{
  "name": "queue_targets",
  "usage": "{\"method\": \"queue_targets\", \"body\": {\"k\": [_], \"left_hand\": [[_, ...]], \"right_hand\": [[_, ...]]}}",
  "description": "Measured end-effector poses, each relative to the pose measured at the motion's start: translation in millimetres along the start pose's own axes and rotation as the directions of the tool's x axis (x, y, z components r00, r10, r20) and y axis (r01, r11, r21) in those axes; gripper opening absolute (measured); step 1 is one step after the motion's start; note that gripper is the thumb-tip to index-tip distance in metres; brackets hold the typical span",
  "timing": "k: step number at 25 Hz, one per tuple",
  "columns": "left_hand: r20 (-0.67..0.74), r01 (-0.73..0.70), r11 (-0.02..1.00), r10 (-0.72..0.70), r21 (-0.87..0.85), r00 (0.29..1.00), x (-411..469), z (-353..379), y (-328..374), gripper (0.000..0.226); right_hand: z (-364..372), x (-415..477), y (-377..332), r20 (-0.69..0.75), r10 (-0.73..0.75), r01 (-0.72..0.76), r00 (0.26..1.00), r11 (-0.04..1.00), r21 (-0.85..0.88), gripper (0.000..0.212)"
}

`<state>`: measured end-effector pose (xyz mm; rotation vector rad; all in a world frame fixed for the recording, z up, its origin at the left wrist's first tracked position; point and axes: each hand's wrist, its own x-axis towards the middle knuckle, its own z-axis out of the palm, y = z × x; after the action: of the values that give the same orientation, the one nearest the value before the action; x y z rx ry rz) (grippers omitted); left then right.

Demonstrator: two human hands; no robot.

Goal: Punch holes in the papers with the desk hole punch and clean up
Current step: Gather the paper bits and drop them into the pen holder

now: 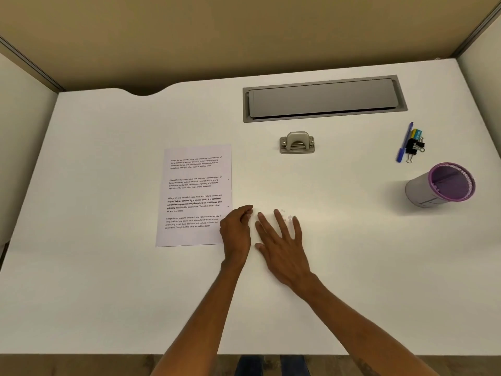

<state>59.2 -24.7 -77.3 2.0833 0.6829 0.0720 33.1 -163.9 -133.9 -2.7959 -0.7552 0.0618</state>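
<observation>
White tabletop (108, 267); our right hand (282, 248) lies flat, fingers apart, beside paper dots (287, 216); left hand (236, 229) fingers together, pinching; a hasty sweep could scatter dots

On the desk (108, 267), the papers (193, 195) lie left of centre, with the hole punch (297, 142) behind and to their right, before the cable hatch (324, 98). Far right stands a pen cup (440, 185), with a pen (404, 142) and binder clips (414, 147) behind it. Both hands rest just right of the papers' near corner, left hand (236, 232) touching their edge, right hand (282, 244) beside it, paper dots (286, 215) at its fingertips.
</observation>
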Motion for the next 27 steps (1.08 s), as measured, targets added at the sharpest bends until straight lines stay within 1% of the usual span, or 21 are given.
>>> {"method": "queue_targets", "body": {"k": [4,5,6,7,8,10,11,12,13,17,18,19,21,22,23,24,25,26,27], "left_hand": [[0.08,-0.029,0.999,0.027,0.03,0.996,-4.7,6.4,4.5,0.023],[0.089,-0.031,0.999,0.029,0.025,0.996,-6.7,7.7,4.0,0.023],[0.098,-0.025,1.0,0.023,0.015,0.995,-9.1,8.9,3.2,0.024],[0.106,-0.007,1.0,0.007,-0.002,0.994,-11.8,9.8,2.6,0.024],[0.114,0.019,1.0,-0.017,-0.021,0.993,-13.7,10.5,2.3,0.026],[0.131,0.065,0.997,-0.059,-0.04,0.99,-16.1,12.4,0.9,0.026],[0.143,0.076,0.996,-0.071,-0.035,0.987,-17.1,13.9,0.5,0.025],[0.153,0.081,0.996,-0.076,-0.025,0.985,-18.1,15.8,0.3,0.023],[0.159,0.082,0.996,-0.078,-0.018,0.984,-19.4,17.4,0.1,0.022],[0.152,0.084,0.995,-0.076,-0.046,0.986,-23.7,18.6,-0.3,0.022],[0.152,0.08,0.995,-0.07,-0.059,0.986,-24.1,18.5,-1.1,0.022],[0.152,0.077,0.995,-0.065,-0.071,0.986,-24.5,18.4,-1.8,0.022],[0.154,0.092,0.991,-0.076,-0.098,0.985,-25.9,17.7,-2.2,0.023],[0.155,0.107,0.987,-0.088,-0.118,0.984,-26.9,17.2,-2.6,0.024],[0.158,0.12,0.983,-0.097,-0.14,0.983,-27.9,16.9,-3.3,0.024],[0.162,0.128,0.979,-0.102,-0.159,0.982,-28.3,16.8,-3.8,0.024],[0.165,0.133,0.976,-0.105,-0.172,0.981,-28.5,16.6,-4.1,0.025],[0.167,0.141,0.973,-0.111,-0.184,0.98,-27.9,16.3,-4.2,0.025],[0.166,0.152,0.968,-0.12,-0.198,0.979,-27.4,16.2,-4.3,0.025]], "right_hand": [[-9.4,-8.7,27.2,0.016,0.15,-0.148,0.989,0.987,-0.059,0.06],[-12.5,-10.8,32.2,0.013,0.178,-0.177,0.984,0.984,-0.027,0.06],[-15.5,-13.7,35.9,0.004,0.206,-0.206,0.979,0.978,0.041,0.06],[-18.7,-16.9,38.7,-0.007,0.243,-0.24,0.97,0.96,0.148,0.059],[-22.0,-19.9,40.3,-0.013,0.304,-0.287,0.952,0.911,0.295,0.057],[-26.3,-24.6,38.2,0.011,0.487,-0.406,0.873,0.716,0.568,0.051],[-27.9,-23.3,34.7,0.042,0.564,-0.455,0.825,0.617,0.643,0.049],[-29.1,-18.3,30.1,0.073,0.609,-0.491,0.79,0.557,0.669,0.048],[-29.9,-11.6,26.1,0.088,0.632,-0.512,0.77,0.531,0.675,0.047],[-33.2,21.4,22.0,0.098,0.694,-0.514,0.714,0.423,0.746,0.039],[-34.3,27.4,22.6,0.103,0.694,-0.52,0.713,0.424,0.742,0.039],[-34.8,31.4,23.3,0.106,0.679,-0.519,0.726,0.441,0.732,0.037],[-35.4,37.3,27.2,0.11,0.625,-0.484,0.773,0.469,0.739,0.034],[-38.0,37.7,30.5,0.118,0.603,-0.465,0.789,0.46,0.756,0.032],[-41.0,36.9,35.0,0.107,0.601,-0.446,0.792,0.449,0.775,0.031],[-43.3,35.5,39.9,0.07,0.617,-0.431,0.784,0.46,0.777,0.029],[-44.2,33.7,45.0,0.017,0.631,-0.427,0.775,0.505,0.75,0.027],[-45.3,33.3,48.5,-0.038,0.614,-0.425,0.789,0.589,0.687,0.025],[-43.6,33.4,50.3,-0.081,0.545,-0.399,0.834,0.7,0.593,0.026]]}}
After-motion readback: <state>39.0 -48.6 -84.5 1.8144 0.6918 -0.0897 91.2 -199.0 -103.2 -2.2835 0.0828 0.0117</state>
